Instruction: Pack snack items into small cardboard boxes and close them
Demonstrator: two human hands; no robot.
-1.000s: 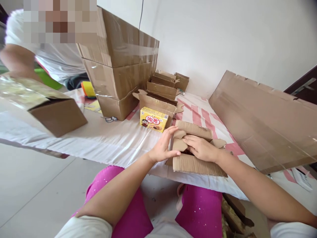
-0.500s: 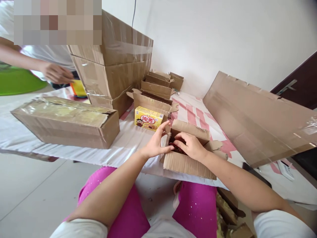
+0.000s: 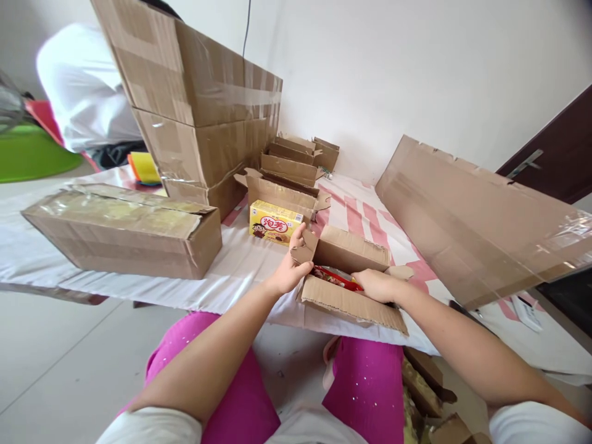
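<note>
An open cardboard box (image 3: 351, 302) with its flaps folded out lies at the table's front edge. My left hand (image 3: 291, 268) grips its left end, thumb at the front and fingers behind the end flap (image 3: 305, 246). Inside the box is a shiny red packet (image 3: 335, 277) with printed patterns. My right hand (image 3: 377, 285) reaches into the box at the packet's right end and is closed on it; the fingertips are partly hidden. Just behind my left hand stands a yellow printed carton (image 3: 274, 223).
A taped cardboard box (image 3: 134, 237) lies at the left. Tall stacked cartons (image 3: 222, 111) and a row of open boxes (image 3: 291, 169) stand behind. A big cardboard panel (image 3: 476, 228) leans at the right. A person in white (image 3: 90, 86) is behind the stack.
My right hand has moved right within the box, and more of the red packet shows. My left hand has shifted onto the box's left end. The co-worker's hand has left the view.
</note>
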